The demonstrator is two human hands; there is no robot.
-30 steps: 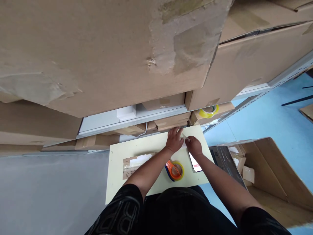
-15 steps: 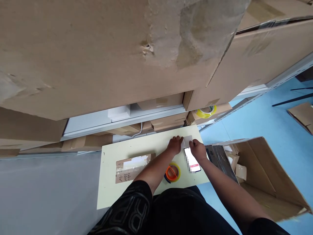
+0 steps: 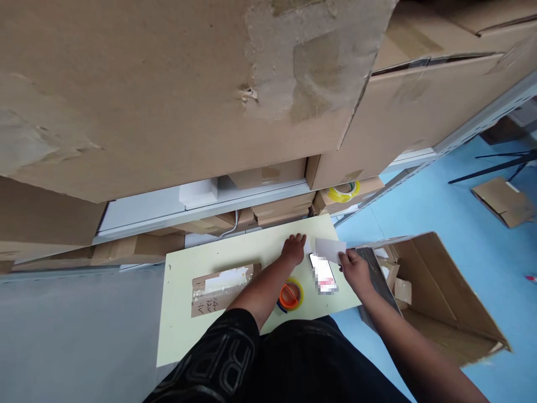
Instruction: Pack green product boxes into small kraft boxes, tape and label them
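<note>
My right hand pinches a white paper slip by its right edge, above the top end of a phone. The phone lies face up with its screen lit. To the left, my left hand rests on the pale tabletop, its bent fingers on another piece of white paper, mostly hidden by the hand. Nearer my body lies a yellow tape roll with an orange ring-shaped part on it. A flat brown cardboard package, taped and handwritten on, lies beside my left forearm.
Large cardboard boxes fill the shelf close in front. A yellow tape roll sits on a box behind the table. An open carton with small boxes and paper stands right of the table on the blue floor.
My right hand has moved right, drawing the white slip away from my left hand. More of the slip shows now. My left hand stays on the table. The whole view has shifted slightly.
</note>
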